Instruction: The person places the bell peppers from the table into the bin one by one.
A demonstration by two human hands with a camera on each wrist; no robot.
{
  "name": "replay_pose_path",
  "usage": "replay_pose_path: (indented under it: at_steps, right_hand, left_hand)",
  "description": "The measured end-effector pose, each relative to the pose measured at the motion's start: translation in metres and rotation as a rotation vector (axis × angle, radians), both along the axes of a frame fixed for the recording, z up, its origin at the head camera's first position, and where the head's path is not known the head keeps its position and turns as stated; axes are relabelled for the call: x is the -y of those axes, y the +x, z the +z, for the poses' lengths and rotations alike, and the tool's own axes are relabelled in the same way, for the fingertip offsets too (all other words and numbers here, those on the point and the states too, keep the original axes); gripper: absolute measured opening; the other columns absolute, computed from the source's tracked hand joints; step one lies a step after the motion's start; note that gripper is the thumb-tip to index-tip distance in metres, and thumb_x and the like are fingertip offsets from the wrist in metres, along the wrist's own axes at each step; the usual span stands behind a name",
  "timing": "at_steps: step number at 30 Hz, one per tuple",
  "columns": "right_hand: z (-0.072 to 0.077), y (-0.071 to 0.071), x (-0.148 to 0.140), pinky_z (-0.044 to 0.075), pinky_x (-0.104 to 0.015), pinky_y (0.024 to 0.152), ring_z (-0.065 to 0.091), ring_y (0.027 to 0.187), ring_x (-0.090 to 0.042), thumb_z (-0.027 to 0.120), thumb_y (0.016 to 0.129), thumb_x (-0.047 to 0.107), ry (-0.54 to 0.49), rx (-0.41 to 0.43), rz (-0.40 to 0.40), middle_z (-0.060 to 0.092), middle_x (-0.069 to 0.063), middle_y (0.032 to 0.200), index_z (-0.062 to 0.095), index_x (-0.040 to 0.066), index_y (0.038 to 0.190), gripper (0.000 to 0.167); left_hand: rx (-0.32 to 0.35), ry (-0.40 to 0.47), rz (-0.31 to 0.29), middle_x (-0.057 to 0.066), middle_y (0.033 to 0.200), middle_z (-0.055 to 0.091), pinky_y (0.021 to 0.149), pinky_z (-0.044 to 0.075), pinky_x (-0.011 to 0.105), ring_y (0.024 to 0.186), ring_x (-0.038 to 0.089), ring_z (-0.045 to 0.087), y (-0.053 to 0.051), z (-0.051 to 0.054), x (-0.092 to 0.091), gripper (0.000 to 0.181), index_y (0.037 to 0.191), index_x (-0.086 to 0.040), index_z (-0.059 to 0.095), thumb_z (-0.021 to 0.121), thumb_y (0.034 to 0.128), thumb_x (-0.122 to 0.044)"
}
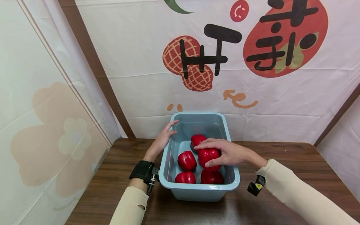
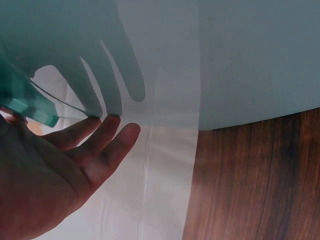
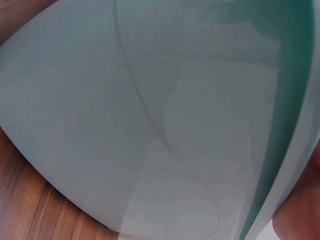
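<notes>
A light blue plastic basin (image 1: 200, 187) holds several glossy red bell peppers. Over the right side of the basin reaches my right hand (image 1: 222, 151), its fingers and thumb curled round one bell pepper (image 1: 209, 158). Around it lie a far pepper (image 1: 197, 139), a left pepper (image 1: 187, 161) and two near ones (image 1: 185, 177). My left hand (image 1: 162, 141) holds the basin's left rim, thumb and index over the edge. In the left wrist view, other fingers (image 2: 102, 150) touch the outer wall (image 2: 170, 65). The right wrist view shows mostly basin wall (image 3: 125, 125).
The basin stands on a dark wood-grain table (image 1: 112, 184), near its back edge. Behind hangs a white printed cloth (image 1: 140, 87), with another cloth side (image 1: 42, 125) at the left. Wrist straps (image 1: 142, 171) sit on both arms.
</notes>
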State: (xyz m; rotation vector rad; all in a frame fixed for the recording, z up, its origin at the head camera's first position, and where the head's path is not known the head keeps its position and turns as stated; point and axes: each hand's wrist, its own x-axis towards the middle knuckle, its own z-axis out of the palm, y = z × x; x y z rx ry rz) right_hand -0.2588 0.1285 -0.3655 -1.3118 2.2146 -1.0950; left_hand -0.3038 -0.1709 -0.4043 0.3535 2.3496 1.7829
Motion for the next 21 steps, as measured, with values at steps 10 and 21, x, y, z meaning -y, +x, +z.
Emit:
replay_pose_path:
  at_steps: [10, 21]
  right_hand:
    - [-0.0010, 0.0030, 0.0010, 0.056, -0.031, 0.085, 0.047, 0.126, -0.027, 0.078, 0.084, 0.026, 0.023, -0.026, 0.008, 0.051, -0.003, 0.140, 0.049, 0.023, 0.146, 0.068]
    - [-0.0032, 0.0037, 0.0009, 0.055, -0.031, 0.088, 0.048, 0.127, -0.027, 0.076, 0.086, 0.027, 0.021, -0.038, 0.011, 0.051, -0.007, 0.143, 0.047, 0.021, 0.148, 0.069]
  left_hand:
    - [0.003, -0.016, 0.000, 0.012, 0.159, 0.024, 0.086, 0.052, 0.041, 0.127, 0.046, 0.043, -0.0009, -0.0018, 0.0011, 0.049, 0.154, -0.028, 0.029, 0.032, 0.1059, -0.023]
    - [-0.017, -0.022, 0.010, 0.013, 0.157, 0.026, 0.084, 0.052, 0.040, 0.126, 0.047, 0.045, -0.0004, -0.0029, 0.0009, 0.049, 0.153, -0.026, 0.031, 0.034, 0.1041, -0.026]
